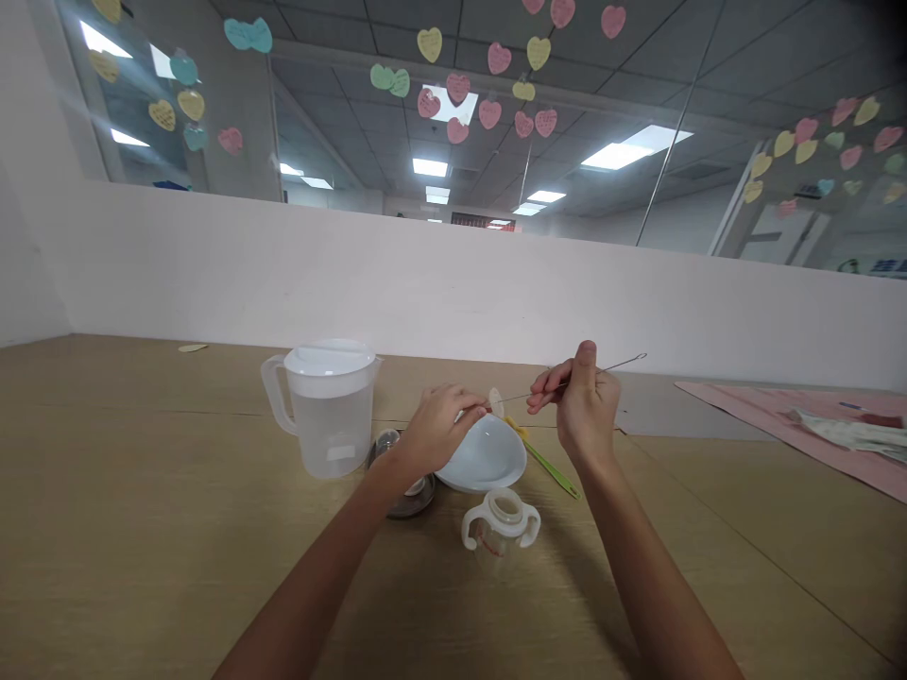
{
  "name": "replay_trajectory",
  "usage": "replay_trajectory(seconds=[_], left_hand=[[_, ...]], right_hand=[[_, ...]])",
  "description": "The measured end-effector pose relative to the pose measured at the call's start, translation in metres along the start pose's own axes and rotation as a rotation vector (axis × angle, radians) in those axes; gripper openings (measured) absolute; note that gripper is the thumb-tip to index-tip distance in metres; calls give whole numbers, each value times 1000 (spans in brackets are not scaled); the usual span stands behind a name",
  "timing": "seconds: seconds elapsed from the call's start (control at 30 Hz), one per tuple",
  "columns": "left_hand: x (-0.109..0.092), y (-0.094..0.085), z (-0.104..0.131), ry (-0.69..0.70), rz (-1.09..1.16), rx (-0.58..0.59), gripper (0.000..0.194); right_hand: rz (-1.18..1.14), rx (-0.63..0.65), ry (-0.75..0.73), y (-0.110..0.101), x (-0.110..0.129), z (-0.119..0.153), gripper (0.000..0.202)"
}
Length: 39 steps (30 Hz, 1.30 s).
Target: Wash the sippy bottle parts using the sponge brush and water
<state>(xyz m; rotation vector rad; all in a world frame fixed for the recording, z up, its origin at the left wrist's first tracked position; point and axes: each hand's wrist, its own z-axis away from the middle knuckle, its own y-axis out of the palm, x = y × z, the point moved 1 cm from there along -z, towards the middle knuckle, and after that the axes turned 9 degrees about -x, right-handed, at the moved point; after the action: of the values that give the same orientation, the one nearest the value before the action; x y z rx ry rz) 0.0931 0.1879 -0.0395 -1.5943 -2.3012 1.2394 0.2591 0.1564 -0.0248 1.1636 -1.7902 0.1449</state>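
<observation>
Here's the wood-look worktop (142,529), wide across the view, its far edge along the wall, its near edge out of sight. Above, a glass panel (567,179) dotted with heart-shaped notes, cut off at the top. Over at the worktop's right side, a pink cloth (744,416) runs out of view, with items on it too blurred to name.

Left of the worktop's middle, toward its far edge, stands the lidded pitcher (333,406); whatever it holds is hard to make out. Into the middle reach two forearms, both cut off below. The right hand (587,408), thumb up, grips a thin wire with curled fingers; the left hand (440,427) has its fingers bent together at the other end, its exact hold hidden.

Beneath them, a white bowl (488,458), part-covered by the left hand. On the near side of it, a two-handled bottle (502,529), upright, open at the top, its clear body blending into the wood. The dark dish (411,502) and its contents are half lost behind the left arm. Right of the bowl, a green-handled brush (549,463). Up in the air, the wire (624,363) slants, looped end rightward, and by the left fingertips a small translucent piece (496,403); whether wire and piece join, I can't tell.
</observation>
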Motion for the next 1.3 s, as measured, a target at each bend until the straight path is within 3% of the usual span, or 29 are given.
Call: replay_trajectory(seconds=[0.23,0.43,0.67,0.8,1.03,1.17,1.3], left_hand=[[0,0,0,23,7,-3,28],[0,1,1,23,-22,42,28],[0,-1,2,8,42,68,27],[-9,-3,3,18,100,105,28],[-16,4,5,-2,120,149,27],[-9,8,4,-24,185,123,26],[-10,6,4,-11,217,113,27]], right_hand=[[34,92,27,-6,2,-7,59],[47,-109,-81,-19,10,-17,60],[34,-231,-235,-6,1,-6,60],[35,-275,-212,1,-10,1,60],[182,-34,-128,16,-39,20,60],[199,53,-116,11,-35,13,63],[249,64,-220,-1,-23,3,66]])
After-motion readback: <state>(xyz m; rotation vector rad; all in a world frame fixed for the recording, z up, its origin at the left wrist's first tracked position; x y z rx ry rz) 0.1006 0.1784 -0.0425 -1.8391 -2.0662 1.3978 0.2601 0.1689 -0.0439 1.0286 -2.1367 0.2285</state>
